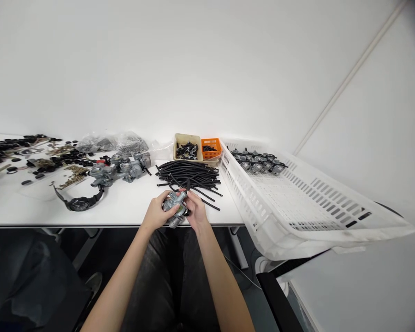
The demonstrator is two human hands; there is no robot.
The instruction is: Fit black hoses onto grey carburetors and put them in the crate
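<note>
Just over the table's front edge, my left hand (pixel 156 211) is closed around a grey metal carburetor (pixel 174 203), its thumb lying across the body. My right hand (pixel 196 210) is closed at the carburetor's right side, its fingers pinching a black rubber hose (pixel 188 184) that sticks up beside the body. The right fingertips partly hide where hose and carburetor meet. Directly behind my hands lies a pile of black hoses (pixel 190 173), some with their ends pointing toward me.
Several more carburetors (pixel 131 169) sit left on the white table (pixel 124 210), near a black wristwatch (pixel 80 204). A beige bin (pixel 176 138) and an orange basket (pixel 211 141) hold small black parts. Right, a large white crate (pixel 263 216) holds rows of carburetors (pixel 257 162).
</note>
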